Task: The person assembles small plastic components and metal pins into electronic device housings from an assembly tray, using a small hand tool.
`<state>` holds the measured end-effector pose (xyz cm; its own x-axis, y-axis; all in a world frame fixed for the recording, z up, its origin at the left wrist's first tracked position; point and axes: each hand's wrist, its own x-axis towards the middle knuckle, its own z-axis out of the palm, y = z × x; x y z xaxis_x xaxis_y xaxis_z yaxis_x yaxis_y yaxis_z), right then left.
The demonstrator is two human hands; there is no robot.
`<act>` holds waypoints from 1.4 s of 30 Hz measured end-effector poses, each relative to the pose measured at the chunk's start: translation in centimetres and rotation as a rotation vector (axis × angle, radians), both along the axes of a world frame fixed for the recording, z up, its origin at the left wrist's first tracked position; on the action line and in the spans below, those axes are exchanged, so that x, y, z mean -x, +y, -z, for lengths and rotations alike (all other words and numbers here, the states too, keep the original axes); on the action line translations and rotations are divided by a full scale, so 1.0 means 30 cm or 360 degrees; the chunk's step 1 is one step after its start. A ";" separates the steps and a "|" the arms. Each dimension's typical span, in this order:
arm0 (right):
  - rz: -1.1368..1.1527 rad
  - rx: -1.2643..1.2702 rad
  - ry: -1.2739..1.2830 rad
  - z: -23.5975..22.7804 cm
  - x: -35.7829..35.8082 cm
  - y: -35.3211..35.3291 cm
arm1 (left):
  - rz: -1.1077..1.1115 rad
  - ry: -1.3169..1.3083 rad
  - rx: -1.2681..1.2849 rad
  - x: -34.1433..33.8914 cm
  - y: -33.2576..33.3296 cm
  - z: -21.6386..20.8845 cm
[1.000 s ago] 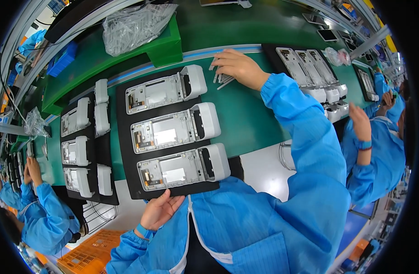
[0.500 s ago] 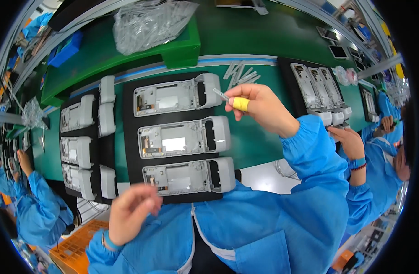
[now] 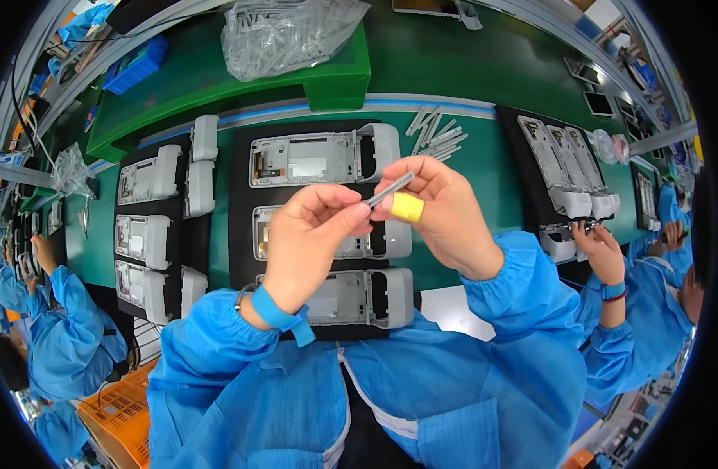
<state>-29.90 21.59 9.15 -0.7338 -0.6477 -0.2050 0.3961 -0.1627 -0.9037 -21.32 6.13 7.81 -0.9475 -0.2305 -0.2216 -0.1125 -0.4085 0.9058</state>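
Note:
A thin grey strip (image 3: 392, 189) is held above the work mat between both hands. My left hand (image 3: 308, 238) pinches its lower end with thumb and fingers. My right hand (image 3: 449, 215), yellow tape wrapped round one finger, grips it nearer the upper end. Below lie three grey device housings in a column: the far housing (image 3: 312, 159) shows its open inside, the middle housing (image 3: 388, 241) is largely covered by my hands, and the near housing (image 3: 339, 301) is partly behind my left wrist. They rest on a black mat (image 3: 241, 176).
Loose grey strips (image 3: 441, 141) lie beyond my right hand. A clear bag of strips (image 3: 288, 39) sits on a green raised shelf (image 3: 339, 86). More housings (image 3: 144, 238) stand at left. At right, a co-worker's hand (image 3: 601, 254) touches housings on another black mat (image 3: 523, 168).
My left hand has come up from the near housing and taken hold of the strip's end. My right hand still holds the strip, now turned. The view has shifted slightly.

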 end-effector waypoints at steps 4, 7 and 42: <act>0.0249 0.0292 -0.0308 0.050 0.014 -0.003 | 0.0069 -0.0001 -0.0012 0.059 0.016 0.017; 0.0390 0.0009 0.0034 0.054 0.115 0.048 | 0.0313 0.0031 0.0806 0.100 -0.079 0.022; -0.0002 -0.0326 -0.0294 0.238 0.227 -0.115 | 0.0669 0.0648 0.2002 0.249 -0.247 0.146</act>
<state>-36.71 18.13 2.01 -0.6708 -0.5800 -0.4622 0.5575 0.0167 -0.8300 -28.80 -1.27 3.42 -0.9420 0.2484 0.2258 0.3357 0.6962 0.6345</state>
